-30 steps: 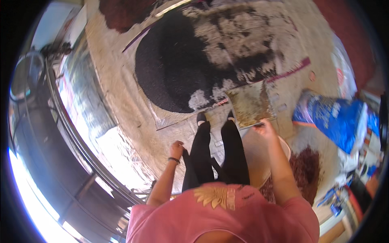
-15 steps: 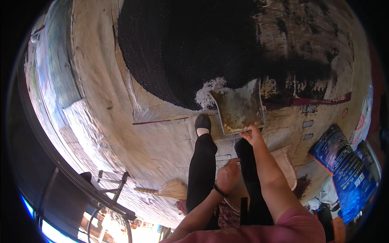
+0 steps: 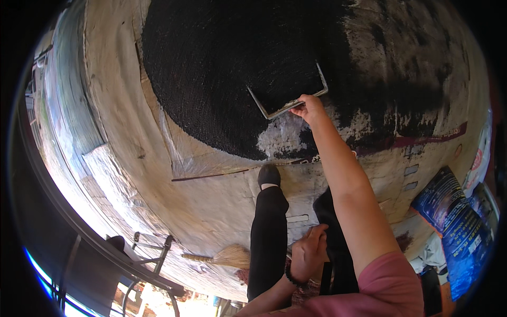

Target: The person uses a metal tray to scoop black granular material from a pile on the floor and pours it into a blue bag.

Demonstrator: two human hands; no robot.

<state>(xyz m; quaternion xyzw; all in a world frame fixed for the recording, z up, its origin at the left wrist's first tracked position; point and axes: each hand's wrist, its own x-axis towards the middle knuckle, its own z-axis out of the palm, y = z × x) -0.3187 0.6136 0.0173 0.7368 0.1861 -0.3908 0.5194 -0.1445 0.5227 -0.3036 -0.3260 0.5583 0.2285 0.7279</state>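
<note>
While I watch the head view, the right hand (image 3: 308,107) is stretched out w/ arm fully extended, fingers clenched on the near edge of a flat rectangular metal tray (image 3: 288,91). Tray lies tilted over the big black heap of dark granular material (image 3: 222,68) spread on a pale plastic sheet (image 3: 179,153); its inside looks as black as the heap, so I can't tell if it's loaded or just resting face-down on the stuff. Only the light rim shows clearly, near edge + right side.

Left hand (image 3: 309,251) sits low in the pic, resting against the person's thigh on the black trousers (image 3: 269,232), fingers loosely curled, grasping nothing that I can see. Dark bead bracelet (image 3: 292,276) on that wrist. Pink sleeve (image 3: 380,285) on the right upper arm.

One foot in a black shoe (image 3: 269,175) stands on the pale sheet just short of the heap's edge; other leg mostly hidden behind the right arm.

Rest of the view: a straw hand broom (image 3: 222,257) lies on the concrete floor (image 3: 132,95), left of the legs, well apart from both hands. Blue printed sacks (image 3: 454,227) lie at the right rim, also well apart. Metal railing (image 3: 153,253) at lower left. Heap's right part is patchy, pale sheet showing through.
</note>
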